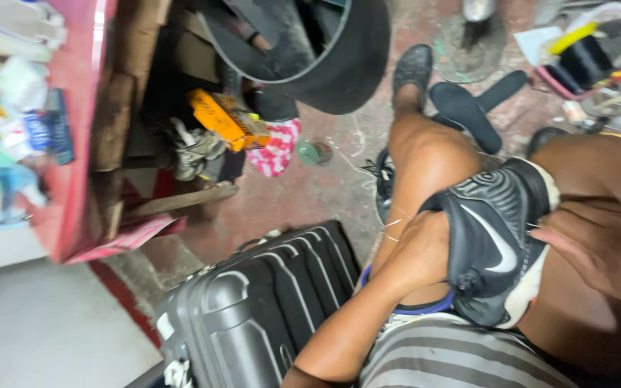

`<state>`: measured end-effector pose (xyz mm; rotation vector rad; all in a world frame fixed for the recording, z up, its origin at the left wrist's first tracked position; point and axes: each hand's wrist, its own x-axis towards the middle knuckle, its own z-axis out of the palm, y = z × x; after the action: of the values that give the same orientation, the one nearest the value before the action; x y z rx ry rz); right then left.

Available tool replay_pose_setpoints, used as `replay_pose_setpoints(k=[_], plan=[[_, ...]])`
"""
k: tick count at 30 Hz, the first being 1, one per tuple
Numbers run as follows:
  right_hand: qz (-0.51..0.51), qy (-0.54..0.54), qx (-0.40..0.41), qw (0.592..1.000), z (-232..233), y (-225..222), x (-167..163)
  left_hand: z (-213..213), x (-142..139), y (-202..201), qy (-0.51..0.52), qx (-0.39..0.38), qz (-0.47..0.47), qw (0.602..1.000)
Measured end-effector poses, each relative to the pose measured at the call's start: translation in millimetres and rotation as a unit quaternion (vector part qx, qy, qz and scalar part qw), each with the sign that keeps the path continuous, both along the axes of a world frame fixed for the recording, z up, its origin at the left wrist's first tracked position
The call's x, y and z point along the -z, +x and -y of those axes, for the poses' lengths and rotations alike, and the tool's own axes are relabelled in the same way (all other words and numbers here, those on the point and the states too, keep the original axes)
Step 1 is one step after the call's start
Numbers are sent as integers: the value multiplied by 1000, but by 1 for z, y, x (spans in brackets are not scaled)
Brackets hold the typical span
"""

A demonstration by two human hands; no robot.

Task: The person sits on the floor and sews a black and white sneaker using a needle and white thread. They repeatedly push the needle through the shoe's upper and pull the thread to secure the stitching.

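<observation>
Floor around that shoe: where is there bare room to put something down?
Bare floor lies between the suitcase, checked cloth and left knee. The pale floor lower left is bare too. The top right by the insoles is cluttered. Both hands grip the shoe.

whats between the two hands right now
A black sneaker with white trim sits between them on the person's lap: the left hand presses its one side, the right hand its other. The head view shows this.
</observation>
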<state>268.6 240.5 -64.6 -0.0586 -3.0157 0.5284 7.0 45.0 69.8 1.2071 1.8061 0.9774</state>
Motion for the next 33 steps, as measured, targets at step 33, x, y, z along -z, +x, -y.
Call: replay_pose_setpoints(k=[33], plan=[[-7,86,194,977,59,-111,-199,-2,8,-7,26,-24,-21,999]])
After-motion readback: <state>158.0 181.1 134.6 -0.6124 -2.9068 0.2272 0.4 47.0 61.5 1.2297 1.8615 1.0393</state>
